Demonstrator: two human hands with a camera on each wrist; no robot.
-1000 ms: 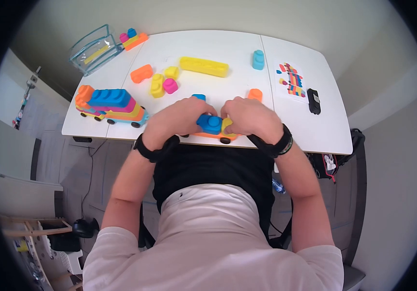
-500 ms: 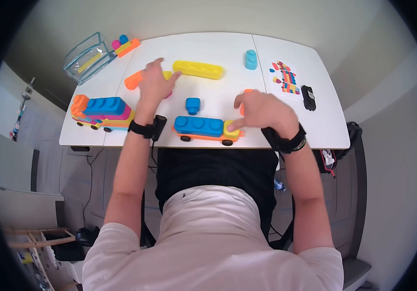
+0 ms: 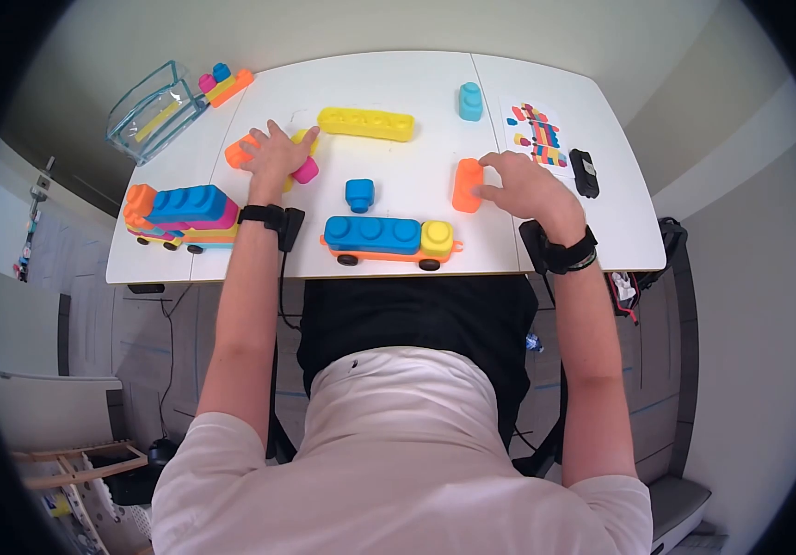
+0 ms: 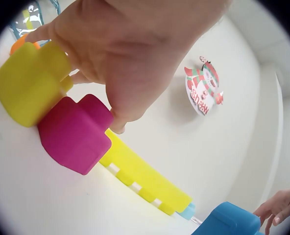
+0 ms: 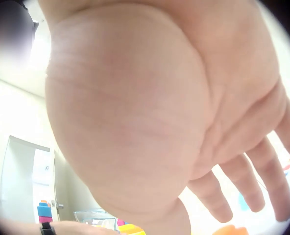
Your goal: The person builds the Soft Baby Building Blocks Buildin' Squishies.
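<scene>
My left hand (image 3: 275,159) hovers with spread fingers over loose blocks at the left of the table. Under and around it lie an orange block (image 3: 241,153), yellow blocks (image 4: 25,90) and a magenta block (image 4: 75,136), partly hidden by the hand. My right hand (image 3: 534,196) is beside an upright-lying orange block (image 3: 465,188), thumb and fingertips at its right edge, fingers loosely bent. Between the hands, near the table's front edge, stands a toy wagon with an orange base (image 3: 381,258), a long blue block (image 3: 372,235) and a yellow block (image 3: 437,239) on top.
A small blue block (image 3: 360,194) lies behind the wagon. Farther back are a long yellow block (image 3: 366,124) and a light blue block (image 3: 471,102). A built toy train (image 3: 190,211) stands at left, a clear bag (image 3: 153,120) behind it. A picture sheet (image 3: 538,137) and black device (image 3: 585,173) are at right.
Both hands have let go of the wagon's blocks. The left has moved left and back to the loose blocks; the right has shifted right and back to the orange block.
</scene>
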